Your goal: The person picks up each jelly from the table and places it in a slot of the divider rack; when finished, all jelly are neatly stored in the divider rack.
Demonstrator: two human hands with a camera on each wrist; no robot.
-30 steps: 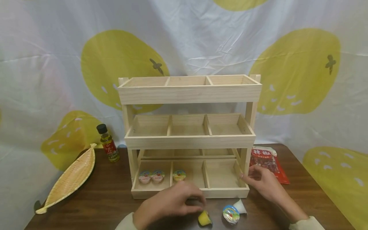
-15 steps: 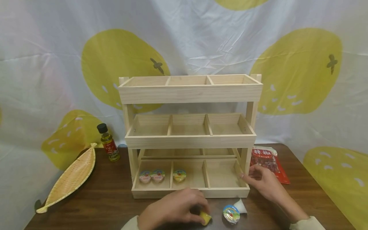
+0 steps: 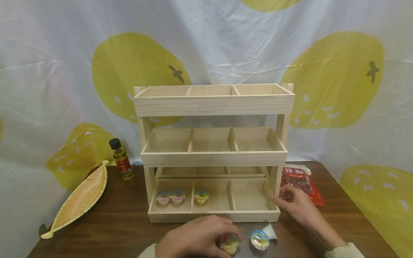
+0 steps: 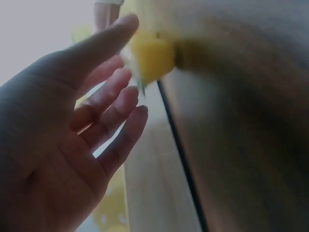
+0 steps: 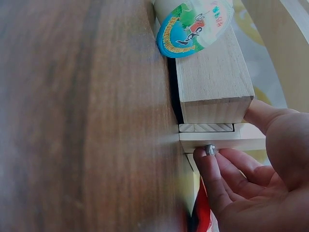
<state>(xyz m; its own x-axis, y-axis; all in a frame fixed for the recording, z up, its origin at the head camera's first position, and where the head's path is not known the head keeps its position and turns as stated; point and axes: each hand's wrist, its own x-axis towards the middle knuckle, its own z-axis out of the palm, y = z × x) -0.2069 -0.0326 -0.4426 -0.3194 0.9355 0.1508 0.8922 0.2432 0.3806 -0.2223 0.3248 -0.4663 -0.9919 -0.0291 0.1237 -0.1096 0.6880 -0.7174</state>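
My left hand (image 3: 201, 234) holds a yellow jelly cup (image 3: 229, 246) by its edge, low over the table before the rack; its lid faces up in the head view. In the left wrist view, the thumb and fingers are at the lid side of the yellow cup (image 4: 153, 55). My right hand (image 3: 298, 205) grips the lower right side of the wooden three-tier rack (image 3: 213, 217), thumb on the tray corner, fingers against the outer side by a bolt (image 5: 209, 150). Two pink jelly cups (image 3: 177, 197) sit in the bottom left compartment, one yellow jelly cup (image 3: 201, 197) in the middle one.
On the table, a jelly cup with a blue-rimmed lid (image 3: 259, 240) lies against a white jelly cup (image 3: 269, 231). A red chili bag (image 3: 301, 182) lies right of the rack. An oil bottle (image 3: 123, 163) and a boat-shaped woven basket (image 3: 79, 200) are at left.
My left hand has moved slightly right and taken hold of the yellow jelly cup, which has turned from its side so the lid shows. The right hand has stayed on the rack.
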